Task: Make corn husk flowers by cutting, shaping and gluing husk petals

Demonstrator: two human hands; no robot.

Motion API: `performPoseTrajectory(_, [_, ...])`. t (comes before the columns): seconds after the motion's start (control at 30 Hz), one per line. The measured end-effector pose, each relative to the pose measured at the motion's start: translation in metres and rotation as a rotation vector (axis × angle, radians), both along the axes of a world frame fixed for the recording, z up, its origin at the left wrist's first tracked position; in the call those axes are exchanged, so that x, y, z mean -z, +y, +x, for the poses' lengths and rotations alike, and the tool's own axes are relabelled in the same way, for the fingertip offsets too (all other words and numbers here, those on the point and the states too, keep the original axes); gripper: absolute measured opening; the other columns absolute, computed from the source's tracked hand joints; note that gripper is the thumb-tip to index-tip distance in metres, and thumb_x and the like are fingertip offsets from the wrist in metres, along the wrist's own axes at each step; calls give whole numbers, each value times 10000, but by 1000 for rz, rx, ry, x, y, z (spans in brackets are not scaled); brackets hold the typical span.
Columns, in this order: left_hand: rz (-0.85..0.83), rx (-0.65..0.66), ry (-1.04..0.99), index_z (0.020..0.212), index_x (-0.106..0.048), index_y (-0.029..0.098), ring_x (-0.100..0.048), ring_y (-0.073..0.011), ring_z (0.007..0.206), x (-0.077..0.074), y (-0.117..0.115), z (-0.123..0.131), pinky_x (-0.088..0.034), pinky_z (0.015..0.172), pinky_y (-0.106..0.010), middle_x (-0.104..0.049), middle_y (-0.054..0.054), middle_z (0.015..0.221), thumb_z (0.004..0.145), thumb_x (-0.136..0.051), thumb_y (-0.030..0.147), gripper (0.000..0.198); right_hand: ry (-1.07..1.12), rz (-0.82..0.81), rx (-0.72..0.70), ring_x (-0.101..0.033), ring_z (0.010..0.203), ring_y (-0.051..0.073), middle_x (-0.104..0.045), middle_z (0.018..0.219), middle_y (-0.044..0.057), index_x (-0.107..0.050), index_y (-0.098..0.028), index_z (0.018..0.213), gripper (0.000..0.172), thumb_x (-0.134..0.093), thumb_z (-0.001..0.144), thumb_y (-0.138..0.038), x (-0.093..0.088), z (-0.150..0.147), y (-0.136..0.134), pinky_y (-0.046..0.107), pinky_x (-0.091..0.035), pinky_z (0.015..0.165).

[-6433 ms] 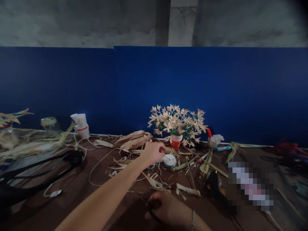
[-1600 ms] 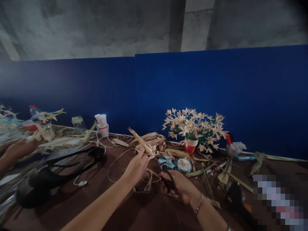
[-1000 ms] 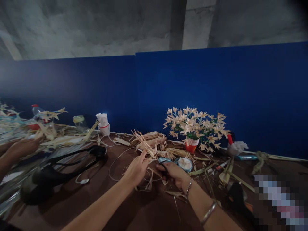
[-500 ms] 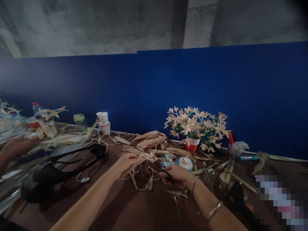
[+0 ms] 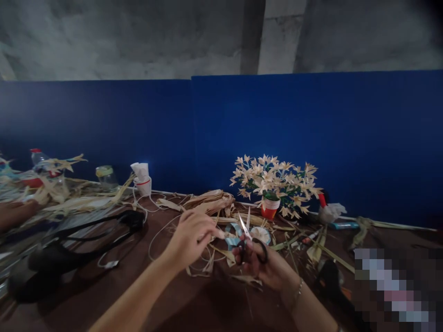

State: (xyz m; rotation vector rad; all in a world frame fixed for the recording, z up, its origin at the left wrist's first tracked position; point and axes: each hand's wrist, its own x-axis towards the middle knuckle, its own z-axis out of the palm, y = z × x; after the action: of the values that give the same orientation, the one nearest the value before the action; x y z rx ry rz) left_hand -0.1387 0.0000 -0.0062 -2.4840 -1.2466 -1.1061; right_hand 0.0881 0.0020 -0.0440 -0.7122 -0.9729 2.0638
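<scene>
My right hand (image 5: pixel 265 265) grips black-handled scissors (image 5: pixel 246 226), fingers through the loops. The blades point up and away and are spread apart. My left hand (image 5: pixel 194 233) is just left of the scissors, palm down with bent fingers drawn together. Whatever lies between those fingertips is too small to make out. Beside the fingertips is a light-blue ribbon roll (image 5: pixel 233 229), and a second roll (image 5: pixel 261 235) with a pale centre sits right of the blades. Dried husk strips (image 5: pixel 209 200) are heaped behind my left hand. Thin white cord (image 5: pixel 151 246) loops around it on the brown table.
A red pot (image 5: pixel 270 208) of pale husk flowers (image 5: pixel 273 177) stands by the blue partition (image 5: pixel 311 124). A white cup (image 5: pixel 143 185), a jar (image 5: pixel 106 177) and a black strapped object (image 5: pixel 62 253) are leftward. Another person's hand (image 5: pixel 17 214) is at far left.
My right hand has turned, raising the scissors with blades upward. My left hand has lifted from the pale husk strips it was pinching and moved right. The view has shifted slightly rightward.
</scene>
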Motion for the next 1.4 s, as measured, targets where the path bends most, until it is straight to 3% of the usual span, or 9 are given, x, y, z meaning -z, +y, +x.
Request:
performPoseTrajectory(0.1, [191,100,53,773,-639,294,-491,-173,998,20,-12,39,-245,969,-416,-602,-2,943,750,-500,125,220,27,-69,151,-534,514,83,-591,613,-38,-519,-209,882,351,-706,589,-257,1,-4,-4,148,-341,437])
performPoseTrajectory(0.2, [271,106,53,769,-640,294,-467,-195,1028,33,-14,59,-227,984,-461,-588,-16,954,737,-520,130,206,-42,27,272,-426,401,46,-516,504,-81,-514,-193,791,342,-728,525,-168,2,0,-8,137,-283,386])
performPoseTrajectory(0.4, [325,129,-18,848,-623,276,-513,-168,931,46,2,58,-319,928,-397,-628,-11,888,755,-501,105,229,-62,224,544,-495,477,88,-531,598,-66,-478,-213,803,437,-771,480,-249,4,16,-8,191,-382,451])
performPoseTrajectory(0.47, [332,34,-61,839,-631,268,-508,-189,946,53,10,57,-332,897,-401,-623,-28,938,756,-507,120,211,-85,221,664,-505,499,100,-531,618,-56,-474,-218,813,427,-762,502,-276,8,19,-6,204,-399,463])
performPoseTrajectory(0.6, [-28,-162,-295,738,-640,209,-506,-241,928,61,17,70,-355,836,-430,-606,-72,941,750,-520,222,122,-149,275,835,-503,569,107,-524,639,-41,-485,-213,817,376,-739,550,-284,20,21,-3,205,-417,522])
performPoseTrajectory(0.8, [-887,75,-794,803,-630,123,-568,-183,672,59,9,110,-432,604,-273,-636,-57,729,673,-584,430,336,-153,301,793,-525,619,128,-563,699,-21,-486,-210,807,405,-758,510,-245,29,14,-4,210,-420,526])
performPoseTrajectory(0.93, [-967,151,-978,746,-643,105,-567,-179,652,60,6,120,-426,618,-262,-643,-42,676,623,-631,411,330,-148,280,714,-524,570,110,-566,637,-38,-492,-201,770,400,-770,482,-201,34,15,-4,197,-411,505])
performPoseTrajectory(1.17, [-1139,431,-1084,839,-669,113,-573,-179,684,61,3,107,-419,694,-271,-657,-34,698,622,-659,401,360,28,97,644,-543,477,111,-587,604,-63,-492,-214,805,436,-773,471,-220,33,21,-10,198,-417,441])
performPoseTrajectory(1.4, [-1260,406,-1216,789,-651,92,-568,-150,622,70,5,107,-425,638,-258,-641,-52,660,603,-699,346,319,32,193,600,-500,390,85,-559,527,-82,-491,-211,793,405,-771,500,-223,30,22,-8,183,-399,398])
